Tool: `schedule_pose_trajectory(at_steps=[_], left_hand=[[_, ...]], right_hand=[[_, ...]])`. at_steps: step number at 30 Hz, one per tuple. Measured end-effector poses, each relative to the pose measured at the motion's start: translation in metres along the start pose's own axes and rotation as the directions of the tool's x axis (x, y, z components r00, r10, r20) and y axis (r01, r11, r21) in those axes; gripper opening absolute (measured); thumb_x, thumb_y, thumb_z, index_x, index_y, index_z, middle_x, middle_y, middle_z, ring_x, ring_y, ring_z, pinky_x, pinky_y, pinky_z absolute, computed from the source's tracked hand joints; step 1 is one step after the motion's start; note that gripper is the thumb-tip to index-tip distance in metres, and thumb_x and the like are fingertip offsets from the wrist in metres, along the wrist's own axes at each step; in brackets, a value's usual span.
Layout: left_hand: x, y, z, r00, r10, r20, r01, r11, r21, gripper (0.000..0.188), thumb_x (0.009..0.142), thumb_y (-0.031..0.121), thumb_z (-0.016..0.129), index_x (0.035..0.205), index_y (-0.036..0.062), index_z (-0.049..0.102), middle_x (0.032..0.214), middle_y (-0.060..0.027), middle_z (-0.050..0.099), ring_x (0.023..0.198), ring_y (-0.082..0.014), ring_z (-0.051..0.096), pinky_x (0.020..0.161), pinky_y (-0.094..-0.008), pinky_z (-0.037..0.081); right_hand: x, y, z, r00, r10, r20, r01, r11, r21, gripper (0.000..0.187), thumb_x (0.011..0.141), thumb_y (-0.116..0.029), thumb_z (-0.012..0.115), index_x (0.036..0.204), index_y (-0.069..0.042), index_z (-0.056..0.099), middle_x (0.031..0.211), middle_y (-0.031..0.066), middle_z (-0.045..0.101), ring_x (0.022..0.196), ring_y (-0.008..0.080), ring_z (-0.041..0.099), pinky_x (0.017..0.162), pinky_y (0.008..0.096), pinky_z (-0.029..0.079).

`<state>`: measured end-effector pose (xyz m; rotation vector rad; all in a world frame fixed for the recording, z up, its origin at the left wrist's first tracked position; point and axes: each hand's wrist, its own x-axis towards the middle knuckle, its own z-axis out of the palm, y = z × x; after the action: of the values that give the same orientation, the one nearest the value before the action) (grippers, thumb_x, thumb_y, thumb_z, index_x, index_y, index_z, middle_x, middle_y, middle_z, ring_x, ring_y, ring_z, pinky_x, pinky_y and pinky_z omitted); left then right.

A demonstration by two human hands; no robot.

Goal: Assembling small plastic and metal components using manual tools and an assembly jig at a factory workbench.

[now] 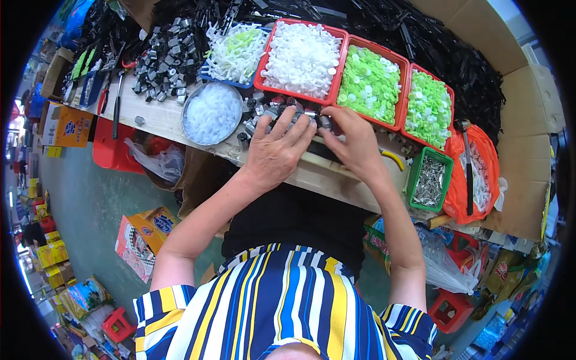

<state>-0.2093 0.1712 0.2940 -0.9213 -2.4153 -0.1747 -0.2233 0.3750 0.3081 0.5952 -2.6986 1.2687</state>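
Observation:
My left hand (276, 147) lies palm down with its fingers spread over a pile of small grey and black plastic parts (249, 125) at the table's front edge. Close by on its right, my right hand (355, 143) pinches one small grey part (325, 122) between thumb and forefinger. The left fingertips come near that part; whether they touch it is unclear. Behind both hands stands a red tray of white plastic pieces (303, 60). A round metal bowl of translucent white pieces (212, 114) sits to the left of my left hand.
Red trays of green pieces (370, 84) (428, 108) stand right, near a green box of metal pins (430, 180) and an orange bag (483, 162). A blue tray (237, 54), a heap of grey parts (165, 66) and a screwdriver (117, 108) lie left. Long black parts fill the back.

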Motion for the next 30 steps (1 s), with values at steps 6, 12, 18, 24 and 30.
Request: schedule_pose_trajectory(at_steps=[6,12,18,24,30], left_hand=[[0.005,-0.001,-0.006,1.000,-0.028,-0.001,0.028,0.996,-0.087,0.032,0.083,0.013,0.068,0.114,0.0109,0.069,0.118,-0.0035,0.062,0.118,-0.0248,0.052,0.097,-0.0399,0.035],[0.024,0.006,-0.036,0.960,-0.277,0.037,0.215,0.648,-0.730,0.038,0.080,0.009,0.074,0.116,0.0016,0.067,0.103,-0.0124,0.067,0.095,-0.0298,0.058,0.082,-0.0371,0.048],[0.027,0.018,-0.040,0.895,-0.381,0.233,0.396,0.439,-0.806,0.025,0.080,0.007,0.074,0.105,0.0010,0.070,0.089,-0.0115,0.068,0.085,-0.0269,0.057,0.074,-0.0367,0.047],[0.019,0.017,-0.037,0.907,-0.387,0.168,0.380,0.574,-0.726,0.025,0.080,0.006,0.075,0.104,0.0010,0.070,0.094,-0.0093,0.066,0.086,-0.0245,0.059,0.076,-0.0343,0.049],[0.004,0.011,-0.035,0.961,-0.266,-0.072,0.200,0.854,-0.480,0.023,0.076,0.004,0.075,0.098,0.0017,0.070,0.096,-0.0100,0.064,0.094,-0.0303,0.058,0.079,-0.0387,0.049]], right_hand=[[-0.004,-0.004,-0.013,0.959,0.281,0.029,-0.240,0.753,0.613,0.034,0.089,0.005,0.063,0.121,-0.002,0.056,0.102,0.0026,0.058,0.089,0.0071,0.058,0.075,0.0227,0.050],[-0.018,-0.025,-0.018,0.938,0.290,0.191,-0.334,0.605,0.722,0.032,0.088,0.002,0.067,0.118,0.000,0.055,0.104,0.0027,0.060,0.092,0.0075,0.058,0.079,0.0225,0.051],[-0.033,-0.039,-0.013,0.942,0.326,0.078,-0.306,0.740,0.599,0.028,0.087,-0.003,0.071,0.112,-0.001,0.059,0.098,0.0025,0.064,0.083,0.0077,0.062,0.072,0.0245,0.052],[-0.037,-0.036,-0.004,0.982,0.110,-0.152,-0.081,0.979,0.186,0.020,0.082,-0.006,0.074,0.098,0.001,0.063,0.092,0.0117,0.065,0.065,0.0216,0.065,0.063,0.0333,0.051],[-0.035,-0.021,0.014,0.981,-0.121,-0.149,0.084,0.969,-0.233,0.025,0.074,-0.011,0.076,0.095,-0.004,0.064,0.096,0.0082,0.060,0.090,0.0289,0.060,0.075,0.0420,0.047]])
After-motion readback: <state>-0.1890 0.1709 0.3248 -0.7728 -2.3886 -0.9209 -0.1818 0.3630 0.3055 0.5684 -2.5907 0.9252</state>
